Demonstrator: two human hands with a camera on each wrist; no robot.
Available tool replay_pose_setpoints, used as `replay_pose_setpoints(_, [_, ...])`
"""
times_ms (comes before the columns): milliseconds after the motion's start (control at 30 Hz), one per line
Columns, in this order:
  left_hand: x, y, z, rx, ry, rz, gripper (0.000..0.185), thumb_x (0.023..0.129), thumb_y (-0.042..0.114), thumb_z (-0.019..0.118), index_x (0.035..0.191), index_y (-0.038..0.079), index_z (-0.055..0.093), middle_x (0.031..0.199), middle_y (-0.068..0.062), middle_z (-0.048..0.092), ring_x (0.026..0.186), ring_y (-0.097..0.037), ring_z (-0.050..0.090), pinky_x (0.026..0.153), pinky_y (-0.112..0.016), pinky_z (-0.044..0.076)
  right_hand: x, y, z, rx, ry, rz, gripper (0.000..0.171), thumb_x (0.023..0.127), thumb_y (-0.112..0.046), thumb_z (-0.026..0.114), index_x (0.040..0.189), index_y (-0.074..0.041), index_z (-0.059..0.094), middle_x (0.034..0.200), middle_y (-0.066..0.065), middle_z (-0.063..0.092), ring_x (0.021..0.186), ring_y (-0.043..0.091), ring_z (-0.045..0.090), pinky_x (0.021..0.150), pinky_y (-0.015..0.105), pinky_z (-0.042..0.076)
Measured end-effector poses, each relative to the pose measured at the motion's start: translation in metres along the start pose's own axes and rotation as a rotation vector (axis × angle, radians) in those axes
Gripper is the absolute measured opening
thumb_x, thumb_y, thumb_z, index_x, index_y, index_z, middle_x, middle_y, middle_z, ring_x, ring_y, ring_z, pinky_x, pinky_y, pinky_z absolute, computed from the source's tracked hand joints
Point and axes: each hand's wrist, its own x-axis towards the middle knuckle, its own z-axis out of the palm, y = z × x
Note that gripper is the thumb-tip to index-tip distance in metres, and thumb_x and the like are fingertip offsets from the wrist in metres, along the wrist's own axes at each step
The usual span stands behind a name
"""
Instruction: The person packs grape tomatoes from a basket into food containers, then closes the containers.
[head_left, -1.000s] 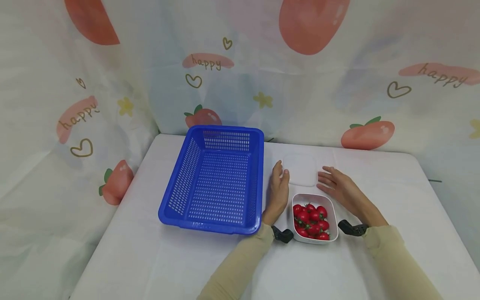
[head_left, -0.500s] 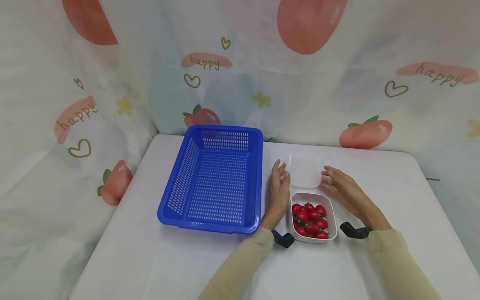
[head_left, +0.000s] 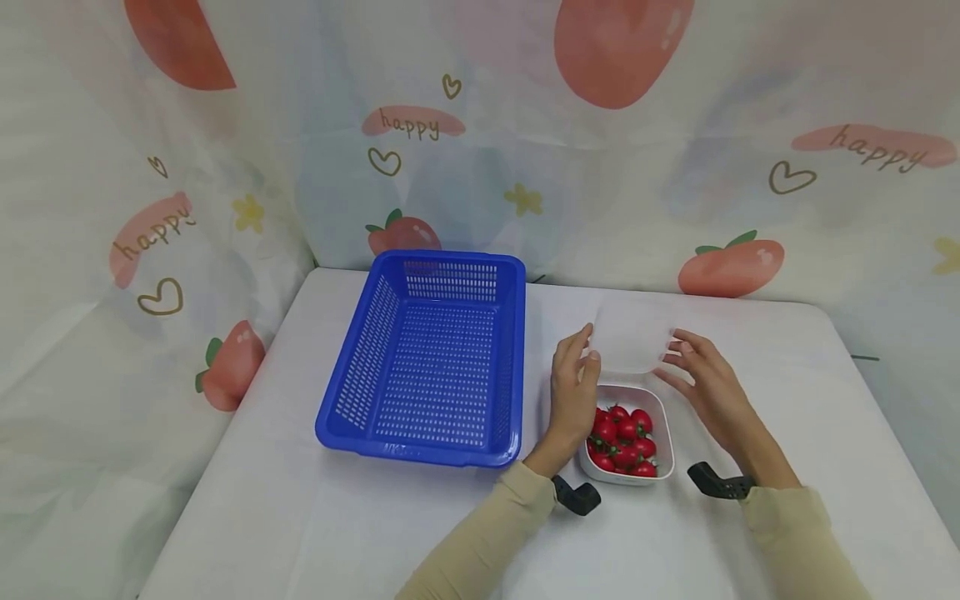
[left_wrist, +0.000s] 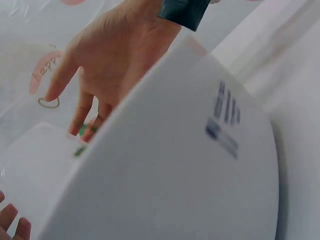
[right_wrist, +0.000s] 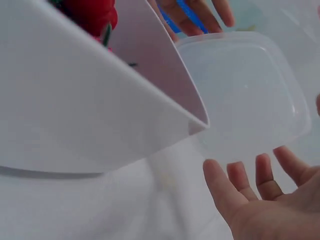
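Both hands hold the clear lid (head_left: 630, 337) just behind the white tub (head_left: 664, 433) of cherry tomatoes (head_left: 622, 442): left hand (head_left: 573, 392) pinching its left edge, right hand (head_left: 708, 383) fingers loosely spread against its right edge. I'd keep it level and centre its corners over the rim before pressing.

A white box (left_wrist: 190, 170) fills the lower right; behind it, upper left, a hand (left_wrist: 112, 55) spreads its fingers (left_wrist: 80, 112) downward.
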Motion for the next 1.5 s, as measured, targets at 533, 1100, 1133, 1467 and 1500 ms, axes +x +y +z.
replay_pose_setpoints(533, [-0.028, 0.036, 0.016, -0.133, 0.209, -0.081, 0.026, 0.108, 0.037, 0.052, 0.121, 0.015, 0.057, 0.126, 0.002, 0.056, 0.124, -0.009, 0.053, 0.116, -0.047, 0.046, -0.037, -0.027, 0.059, -0.093, 0.372, -0.197, 0.033, 0.112, -0.024, 0.042, 0.142, -0.010, 0.043, 0.134, -0.004, 0.045, 0.125, 0.015, 0.048, 0.093, 0.007, 0.051])
replay_pose_setpoints(1100, [-0.041, 0.030, 0.006, -0.270, 0.092, 0.060, 0.032, 0.105, 0.031, 0.064, 0.115, 0.003, 0.053, 0.129, -0.011, 0.050, 0.132, -0.023, 0.050, 0.122, -0.040, 0.041, -0.058, -0.016, 0.089, 0.168, 0.562, -0.360, 0.019, 0.112, -0.019, 0.041, 0.127, -0.010, 0.048, 0.135, 0.007, 0.048, 0.135, 0.024, 0.049, 0.110, 0.018, 0.048])
replay_pose_setpoints(1133, [-0.042, 0.031, 0.003, -0.252, 0.062, 0.054, 0.035, 0.105, 0.034, 0.064, 0.120, 0.005, 0.052, 0.132, -0.010, 0.049, 0.135, -0.021, 0.048, 0.124, -0.042, 0.039, -0.061, -0.014, 0.089, 0.183, 0.550, -0.365, 0.020, 0.112, -0.020, 0.040, 0.127, -0.009, 0.048, 0.136, 0.008, 0.049, 0.135, 0.024, 0.049, 0.108, 0.017, 0.049])
replay_pose_setpoints(1467, [-0.060, 0.036, -0.022, 0.155, -0.116, -0.050, 0.071, 0.096, 0.057, 0.067, 0.154, 0.026, 0.041, 0.152, 0.007, 0.043, 0.142, -0.011, 0.039, 0.119, -0.058, 0.034, -0.085, 0.006, 0.090, 0.253, 0.540, -0.346, 0.036, 0.109, -0.023, 0.035, 0.137, -0.003, 0.047, 0.144, 0.014, 0.051, 0.139, 0.025, 0.049, 0.116, 0.024, 0.041])
replay_pose_setpoints(1500, [-0.061, 0.035, -0.024, 0.181, -0.116, -0.056, 0.072, 0.096, 0.056, 0.068, 0.155, 0.025, 0.040, 0.153, 0.006, 0.043, 0.142, -0.012, 0.039, 0.119, -0.058, 0.035, -0.087, 0.007, 0.090, 0.238, 0.539, -0.341, 0.037, 0.109, -0.021, 0.034, 0.138, -0.001, 0.047, 0.146, 0.015, 0.050, 0.139, 0.025, 0.048, 0.117, 0.025, 0.041])
